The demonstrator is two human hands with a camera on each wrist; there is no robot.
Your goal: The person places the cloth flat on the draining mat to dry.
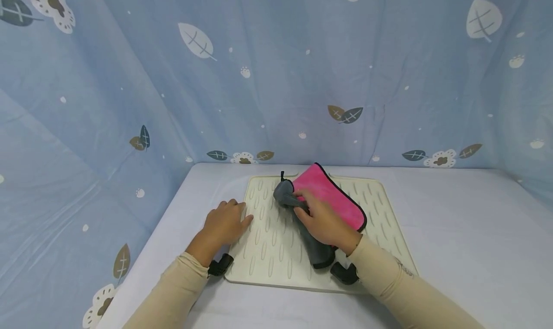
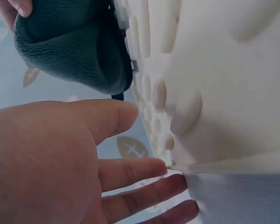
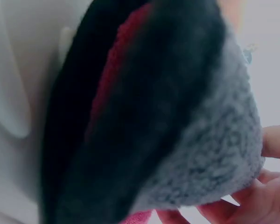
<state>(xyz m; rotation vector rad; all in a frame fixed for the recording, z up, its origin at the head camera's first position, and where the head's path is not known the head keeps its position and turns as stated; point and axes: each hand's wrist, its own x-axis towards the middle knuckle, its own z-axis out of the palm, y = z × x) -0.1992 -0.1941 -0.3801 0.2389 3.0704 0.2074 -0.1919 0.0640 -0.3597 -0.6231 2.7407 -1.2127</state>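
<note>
A two-sided cloth, pink [image 1: 330, 194] on one face and dark grey [image 1: 314, 242] on the other, lies partly folded over a cream ridged mat [image 1: 268, 252]. Black trim runs along its edges. My right hand [image 1: 321, 218] pinches the grey fold between thumb and fingers; in the right wrist view the grey fabric [image 3: 214, 149] fills much of the picture beside the fingers. My left hand [image 1: 226, 222] rests at the mat's left edge, fingers extended, apart from the cloth. The left wrist view shows its thumb [image 2: 116, 116] spread below the grey fold [image 2: 74, 46].
The mat lies on a white-covered table [image 1: 466, 233], with table surface to its left and right. A blue curtain [image 1: 276, 93] with leaf and flower prints hangs behind and along the left. Black wrist mounts [image 1: 221, 265] sit under both wrists.
</note>
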